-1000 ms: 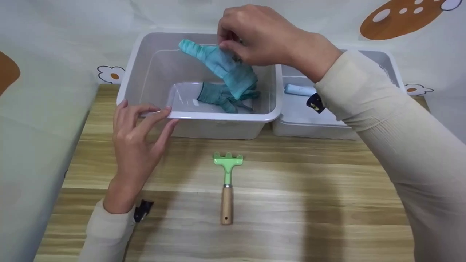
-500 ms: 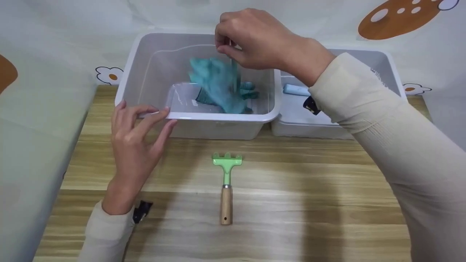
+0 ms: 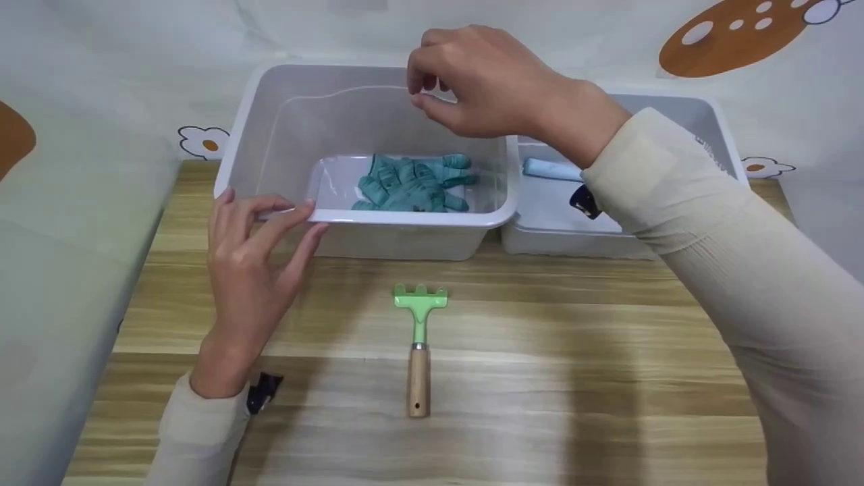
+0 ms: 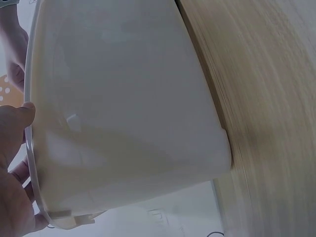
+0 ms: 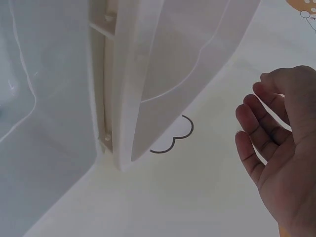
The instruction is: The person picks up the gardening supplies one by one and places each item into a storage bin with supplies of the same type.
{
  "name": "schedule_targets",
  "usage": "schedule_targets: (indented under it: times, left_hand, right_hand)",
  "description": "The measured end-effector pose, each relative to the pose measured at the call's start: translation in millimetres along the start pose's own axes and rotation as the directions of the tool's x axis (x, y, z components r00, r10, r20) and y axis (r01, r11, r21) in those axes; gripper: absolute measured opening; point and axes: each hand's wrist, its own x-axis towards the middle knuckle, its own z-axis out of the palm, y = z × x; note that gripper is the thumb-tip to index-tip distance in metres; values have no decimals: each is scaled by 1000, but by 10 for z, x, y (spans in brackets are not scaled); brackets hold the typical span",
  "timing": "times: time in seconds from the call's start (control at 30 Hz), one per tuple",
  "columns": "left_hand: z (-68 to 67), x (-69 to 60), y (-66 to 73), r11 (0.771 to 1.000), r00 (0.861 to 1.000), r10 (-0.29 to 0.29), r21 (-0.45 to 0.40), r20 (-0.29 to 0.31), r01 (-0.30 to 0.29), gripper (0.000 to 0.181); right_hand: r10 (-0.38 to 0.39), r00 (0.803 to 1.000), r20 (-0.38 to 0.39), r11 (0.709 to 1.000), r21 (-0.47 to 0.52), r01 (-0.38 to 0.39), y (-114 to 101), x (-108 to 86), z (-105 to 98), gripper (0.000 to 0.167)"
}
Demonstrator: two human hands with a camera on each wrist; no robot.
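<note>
Two teal gloves (image 3: 412, 185) lie one over the other on the floor of a deep white plastic bin (image 3: 368, 216), toward its right side. My left hand (image 3: 246, 256) holds this bin's front rim near the left corner. In the left wrist view the thumb (image 4: 28, 112) lies on the outer side of the rim and the fingers reach behind it. Above the bin's right part hovers my right hand (image 3: 486, 84), holding nothing. Its fingers (image 5: 254, 123) are loosely bent in the right wrist view.
A small rake with green tines and a wooden handle (image 3: 418, 358) lies on the wooden table (image 3: 506, 378) in front of the bin. Right of the bin stands a second, shallower white bin (image 3: 574, 239) with a light blue rolled item (image 3: 550, 169), partly hidden by my right arm.
The upper glove has left my right hand and dropped onto the other glove in the bin. My right hand is slightly lower. My left hand has stayed on the rim.
</note>
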Motion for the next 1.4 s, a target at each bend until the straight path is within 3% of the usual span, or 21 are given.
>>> schedule_targets:
  times: [0.33,0.63,0.87,1.03,1.4]
  left_hand:
    - [7,-27,-7,1000,1000,-14,10,7,13,33]
    - [8,-43,-2,1000,1000,-10,5,-4,10,33]
    - [29,-27,-13,1000,1000,10,5,-10,-10,30]
    - [28,-25,-16,1000,1000,13,17,-20,-13,32]
    - [36,-29,-3,1000,1000,18,9,-17,-18,32]
  right_hand:
    - [-18,998,-53,999,28,19,54,-156,182,30]
    - [-36,986,-160,997,66,47,3,-441,137,26]
    - [31,984,-175,984,177,1,27,-714,191,20]
    - [70,977,-200,981,190,-31,49,-904,210,22]
    - [217,932,-290,955,259,-142,129,-1419,250,15]
